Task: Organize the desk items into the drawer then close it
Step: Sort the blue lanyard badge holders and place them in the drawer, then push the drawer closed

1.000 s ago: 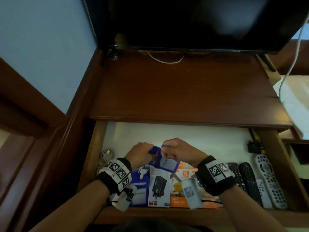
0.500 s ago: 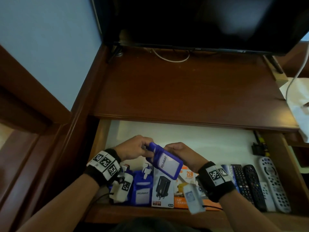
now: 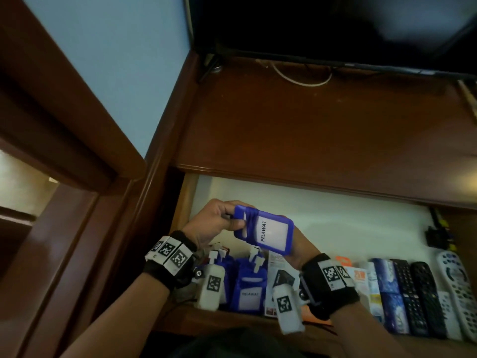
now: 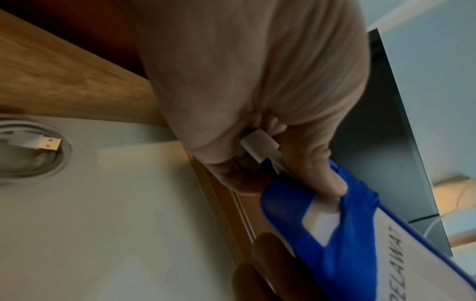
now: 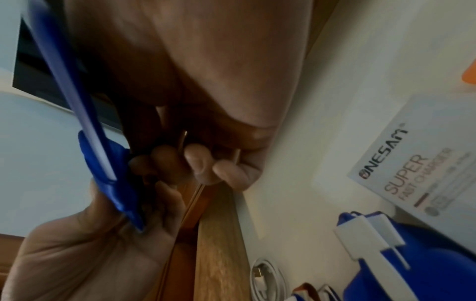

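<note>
Fingers (image 4: 324,179) of the left hand (image 3: 214,223) curl round the top end of a blue plastic badge holder with a white card reading PELAWAT (image 3: 268,233), the thumb pressing on its blue strap loop and a small white plastic clip (image 4: 259,147) tucked under the knuckles. From the other side the right hand (image 3: 296,244) supports the same holder, its fingers (image 5: 198,160) bent behind the back of the case (the head view hides most of that hand behind the card). Held between both hands, the holder sits tilted in the air above the open wooden drawer with a white lining (image 3: 335,218), over its left front part and clear of the things below.

Lying in the drawer are more blue badge holders with white clips (image 3: 249,285) near the front left, then a white charger box printed SUPER FAST CHARGER (image 5: 417,163), an orange and white charger box (image 3: 361,277), dark blue boxes (image 3: 387,288), two black remote controls (image 3: 418,295) and a white remote control (image 3: 459,290) in a row towards the right. A coiled white USB cable (image 4: 33,146) rests in the drawer's left back corner. Above the drawer runs the dark brown wooden desk top (image 3: 309,130) with a black screen (image 3: 335,29) at its back.
</note>
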A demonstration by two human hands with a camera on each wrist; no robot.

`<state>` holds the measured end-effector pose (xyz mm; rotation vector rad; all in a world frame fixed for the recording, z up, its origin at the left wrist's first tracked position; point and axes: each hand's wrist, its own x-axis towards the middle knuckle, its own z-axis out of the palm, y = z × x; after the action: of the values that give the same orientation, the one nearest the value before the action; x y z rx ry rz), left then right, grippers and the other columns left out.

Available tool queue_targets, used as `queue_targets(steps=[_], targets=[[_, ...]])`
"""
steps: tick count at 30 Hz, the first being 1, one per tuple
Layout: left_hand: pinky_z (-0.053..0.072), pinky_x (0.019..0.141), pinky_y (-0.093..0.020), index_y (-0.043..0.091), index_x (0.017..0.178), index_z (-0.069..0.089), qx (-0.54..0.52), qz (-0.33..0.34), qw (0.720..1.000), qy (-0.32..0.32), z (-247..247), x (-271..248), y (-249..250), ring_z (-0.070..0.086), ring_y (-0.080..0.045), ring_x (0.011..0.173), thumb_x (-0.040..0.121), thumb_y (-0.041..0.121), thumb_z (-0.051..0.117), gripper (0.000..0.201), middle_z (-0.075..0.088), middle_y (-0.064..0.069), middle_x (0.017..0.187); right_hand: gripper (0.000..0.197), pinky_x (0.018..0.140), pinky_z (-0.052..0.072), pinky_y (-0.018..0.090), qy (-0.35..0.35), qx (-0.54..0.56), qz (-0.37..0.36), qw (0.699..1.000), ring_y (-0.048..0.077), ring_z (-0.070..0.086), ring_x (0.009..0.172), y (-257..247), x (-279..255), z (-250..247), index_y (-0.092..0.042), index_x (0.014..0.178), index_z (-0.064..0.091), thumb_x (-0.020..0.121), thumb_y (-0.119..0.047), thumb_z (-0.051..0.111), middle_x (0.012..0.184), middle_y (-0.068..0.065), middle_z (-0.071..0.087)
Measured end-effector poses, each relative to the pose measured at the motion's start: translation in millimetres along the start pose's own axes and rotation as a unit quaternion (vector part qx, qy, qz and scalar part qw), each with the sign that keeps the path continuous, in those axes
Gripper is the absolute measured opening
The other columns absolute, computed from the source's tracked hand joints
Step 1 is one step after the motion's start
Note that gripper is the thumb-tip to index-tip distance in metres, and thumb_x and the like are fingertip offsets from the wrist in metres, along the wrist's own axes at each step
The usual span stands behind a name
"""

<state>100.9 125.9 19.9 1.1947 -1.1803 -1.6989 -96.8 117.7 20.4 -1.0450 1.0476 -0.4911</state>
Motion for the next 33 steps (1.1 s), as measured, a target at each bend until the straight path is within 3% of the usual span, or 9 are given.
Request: queue_targets(steps=[5,8,10,14,19,25,27,30,33], targets=[[0.051,0.087,-0.036,0.015,0.084,0.078,-0.045,-0.016,0.999,0.006,-9.9,10.4,-8.5,0.065,-0.025,0.096,0.071,0.006,0.062,0.022,0.073,-0.002,0.091,0.054,0.057,0.044,0.034,0.056,0.051,0.019,0.997,0.03,0.053,0.065,3.7,7.8,6.6,-0.006,0.087,0.066,0.063,-0.054,0.073,0.076,0.026,0.058],[0.05,0.088,-0.04,0.022,0.079,0.079,-0.029,-0.039,0.999,0.006,-13.9,19.9,-6.4,0.065,-0.025,0.093,0.072,0.004,0.063,0.025,0.075,-0.001,0.086,0.02,0.059,0.044,0.031,0.083,0.039,0.025,0.995,0.024,0.054,0.067,5.0,-5.3,-2.9,-0.006,0.089,0.067,0.094,-0.019,0.054,0.074,0.013,0.065],[0.051,0.085,-0.039,0.019,0.074,0.078,0.007,-0.065,0.998,0.007,-16.2,25.6,-0.2,0.066,-0.022,0.088,0.079,-0.006,0.062,0.031,0.075,0.0,0.082,0.023,0.055,0.039,0.024,0.111,-0.018,0.041,0.993,0.015,0.05,0.06,11.1,-18.4,-20.2,-0.005,0.084,0.066,0.095,-0.002,0.046,0.068,0.006,0.061],[0.051,0.082,-0.038,0.011,0.07,0.073,0.189,-0.108,0.976,-0.002,-21.6,36.2,13.1,0.067,-0.018,0.076,0.079,-0.006,0.067,0.021,0.073,-0.006,0.072,0.019,0.054,0.038,0.022,0.159,-0.148,0.078,0.973,0.014,0.047,0.057,34.4,-57.1,-68.1,-0.004,0.076,0.063,0.092,-0.004,0.053,0.064,0.005,0.055],[0.052,0.074,-0.035,0.016,0.064,0.071,0.443,-0.177,0.875,-0.084,-14.3,31.9,17.3,0.067,-0.021,0.074,0.076,0.01,0.077,0.014,0.071,-0.006,0.071,0.032,0.058,0.042,0.016,0.11,-0.399,0.205,0.887,0.011,0.057,0.062,70.6,-100.9,-118.2,-0.02,0.062,0.054,0.094,-0.024,0.052,0.065,-0.004,0.058],[0.055,0.073,-0.033,0.011,0.079,0.074,0.633,-0.251,0.707,-0.19,17.0,-0.2,2.9,0.068,-0.019,0.077,0.076,0.019,0.072,0.008,0.072,-0.005,0.08,0.019,0.073,0.045,0.032,0.042,-0.516,0.295,0.803,0.028,0.063,0.099,93.6,-136.4,-141.8,-0.014,0.086,0.06,0.095,-0.013,0.044,0.088,0.007,0.062],[0.053,0.066,-0.031,0.014,0.07,0.07,0.671,-0.262,0.666,-0.194,27.8,-7.6,-6.7,0.065,-0.019,0.073,0.076,0.017,0.069,0.006,0.068,-0.004,0.078,0.017,0.069,0.044,0.032,0.003,-0.528,0.274,0.804,0.026,0.063,0.092,94.7,-141.4,-146.7,-0.011,0.099,0.06,0.095,-0.013,0.044,0.096,0.009,0.064],[0.042,0.055,-0.027,0.013,0.058,0.057,0.7,-0.283,0.631,-0.181,43.5,-14.9,-21.7,0.055,-0.019,0.062,0.078,0.01,0.059,0.02,0.056,-0.004,0.065,0.028,0.061,0.04,0.02,0.047,-0.489,0.263,0.83,0.01,0.05,0.065,91.0,-137.6,-152.2,-0.021,0.07,0.052,0.092,-0.036,0.053,0.075,-0.002,0.055],[0.038,0.053,-0.027,0.012,0.057,0.049,0.712,-0.289,0.621,-0.155,54.6,-18.6,-35.5,0.052,-0.019,0.06,0.08,0.01,0.052,0.023,0.049,-0.002,0.061,0.033,0.059,0.04,0.019,0.01,-0.481,0.251,0.84,0.007,0.047,0.06,94.4,-130.2,-158.9,-0.023,0.067,0.052,0.09,-0.047,0.056,0.07,-0.005,0.053]])
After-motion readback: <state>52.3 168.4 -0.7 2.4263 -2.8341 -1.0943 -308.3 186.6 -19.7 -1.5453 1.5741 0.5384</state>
